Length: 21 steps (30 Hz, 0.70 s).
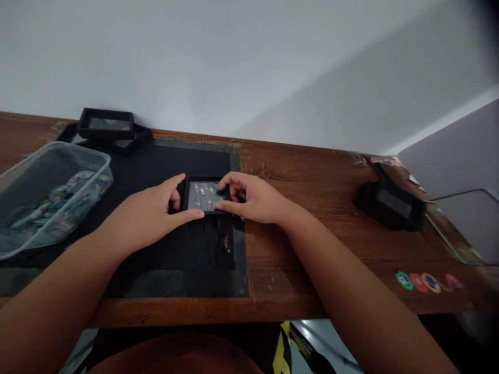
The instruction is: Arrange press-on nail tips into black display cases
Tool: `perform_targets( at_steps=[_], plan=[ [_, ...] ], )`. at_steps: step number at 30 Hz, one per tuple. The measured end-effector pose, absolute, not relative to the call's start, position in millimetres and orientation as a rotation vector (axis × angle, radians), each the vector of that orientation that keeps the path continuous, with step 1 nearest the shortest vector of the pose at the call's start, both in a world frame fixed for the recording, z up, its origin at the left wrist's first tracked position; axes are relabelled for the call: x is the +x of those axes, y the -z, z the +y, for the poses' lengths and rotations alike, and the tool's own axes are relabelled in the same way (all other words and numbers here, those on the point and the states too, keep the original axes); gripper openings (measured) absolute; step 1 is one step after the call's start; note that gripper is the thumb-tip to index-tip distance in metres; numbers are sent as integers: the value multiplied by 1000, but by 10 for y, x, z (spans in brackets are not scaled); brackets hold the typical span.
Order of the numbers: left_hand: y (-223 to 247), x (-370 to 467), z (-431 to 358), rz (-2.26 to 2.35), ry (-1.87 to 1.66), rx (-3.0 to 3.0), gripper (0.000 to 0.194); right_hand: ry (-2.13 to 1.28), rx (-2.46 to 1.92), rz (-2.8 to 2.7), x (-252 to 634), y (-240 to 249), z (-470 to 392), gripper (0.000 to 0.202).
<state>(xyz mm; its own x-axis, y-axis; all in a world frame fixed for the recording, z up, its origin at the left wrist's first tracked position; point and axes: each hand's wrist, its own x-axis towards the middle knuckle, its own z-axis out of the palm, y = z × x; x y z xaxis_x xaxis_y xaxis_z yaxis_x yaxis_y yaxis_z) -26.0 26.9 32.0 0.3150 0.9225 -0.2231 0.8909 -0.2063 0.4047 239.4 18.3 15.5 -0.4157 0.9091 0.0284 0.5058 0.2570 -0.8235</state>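
A small black-rimmed tray (206, 212) with several small shiny pieces on its grey inside lies on the black mat (175, 270). My left hand (156, 210) is at its left side, fingers apart, the thumb resting on the near rim and the index finger stretched toward the far left corner. At the right side my right hand (249, 197) has its thumb and bent index finger over the tray's right part, slightly apart. Nothing shows between those fingertips. Below the tray, a small reddish piece (226, 243) lies on the mat.
A clear plastic box (97, 156) of small packets stands at the left. Black frames (130, 144) are stacked behind it. Farther right are black box-like frames (390, 205), a glass edge, a cable and round stickers (430, 282). A wall rises behind the table (288, 171).
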Motion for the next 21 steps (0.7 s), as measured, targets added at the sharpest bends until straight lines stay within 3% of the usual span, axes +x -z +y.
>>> perform_targets(
  at_steps=[6,9,14,17,21],
  plan=[
    [-312,-273,277,1605,-102,2120,115,-1040,-1301,-2032,2395,-172,177,39],
    [-319,-267,279,1602,-101,2127,114,-994,-1272,-2024,2405,-180,177,49],
    [-364,-236,249,1567,-94,2202,117,-585,-1195,-2104,2431,-142,203,98],
    [-375,-229,237,1550,-106,2231,117,-519,-1206,-2206,2434,-46,209,127],
    [-379,-240,246,1508,-122,2221,111,-579,-1240,-2263,2413,25,178,112]
  ],
)
